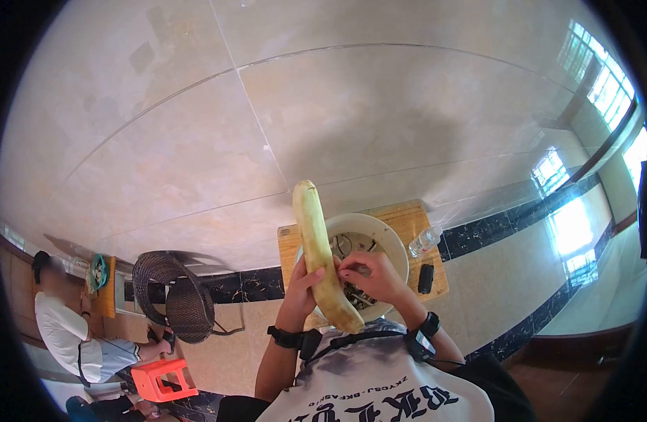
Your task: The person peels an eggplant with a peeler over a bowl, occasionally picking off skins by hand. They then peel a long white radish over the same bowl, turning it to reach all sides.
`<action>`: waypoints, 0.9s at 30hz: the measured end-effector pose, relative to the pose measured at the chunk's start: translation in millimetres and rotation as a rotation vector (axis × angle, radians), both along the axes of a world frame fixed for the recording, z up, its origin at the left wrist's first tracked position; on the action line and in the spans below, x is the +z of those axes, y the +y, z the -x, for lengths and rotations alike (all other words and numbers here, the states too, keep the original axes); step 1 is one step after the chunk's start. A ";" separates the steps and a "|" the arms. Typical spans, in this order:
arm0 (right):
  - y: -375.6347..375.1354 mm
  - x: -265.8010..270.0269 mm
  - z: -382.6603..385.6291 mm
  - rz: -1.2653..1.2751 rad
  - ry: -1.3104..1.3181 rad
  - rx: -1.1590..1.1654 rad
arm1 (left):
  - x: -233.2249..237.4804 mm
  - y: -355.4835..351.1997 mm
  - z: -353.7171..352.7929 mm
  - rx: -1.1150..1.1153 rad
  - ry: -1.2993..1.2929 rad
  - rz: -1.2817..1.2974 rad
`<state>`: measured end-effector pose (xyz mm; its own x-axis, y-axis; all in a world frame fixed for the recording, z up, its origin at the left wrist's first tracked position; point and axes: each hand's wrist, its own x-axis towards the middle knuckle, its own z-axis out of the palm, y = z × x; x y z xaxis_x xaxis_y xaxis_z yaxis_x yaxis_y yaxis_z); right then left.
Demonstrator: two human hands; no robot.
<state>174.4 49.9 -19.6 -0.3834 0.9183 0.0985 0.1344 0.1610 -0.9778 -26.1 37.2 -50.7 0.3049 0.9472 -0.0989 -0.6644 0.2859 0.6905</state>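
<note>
A long, pale green-yellow gourd (311, 225), its skin apparently peeled, stands tilted over a white basin (402, 247). My left hand (301, 287) wraps around the gourd's lower half. Close against its right side is my right hand (366, 273), fingers pinched together; whatever they hold, if anything, is too small or hidden to make out. Dark strips and scraps (358, 295) lie inside the basin, partly covered by my right hand. The gourd's lower end reaches near my shirt.
The basin rests on a wooden table (436, 283), with a clear plastic bottle (426, 240) and a black object (426, 278) at its right. To the left are a dark wicker chair (190, 309), a red stool (163, 380) and a seated person (65, 327). A tiled wall rises ahead.
</note>
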 end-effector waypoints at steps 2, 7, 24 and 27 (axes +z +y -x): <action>1.4 -1.9 -3.5 -0.001 -0.043 -0.001 | -3.0 -0.3 2.6 0.022 0.026 0.018; 3.9 -15.9 -6.2 0.141 0.068 -0.054 | -15.1 0.4 11.2 0.031 0.094 -0.012; 28.5 -15.6 -10.3 0.328 0.665 -0.232 | -13.5 10.8 9.2 -0.203 -0.047 0.015; 31.9 -11.5 -11.3 0.338 0.796 -0.235 | -16.1 14.3 10.3 -0.249 -0.095 0.011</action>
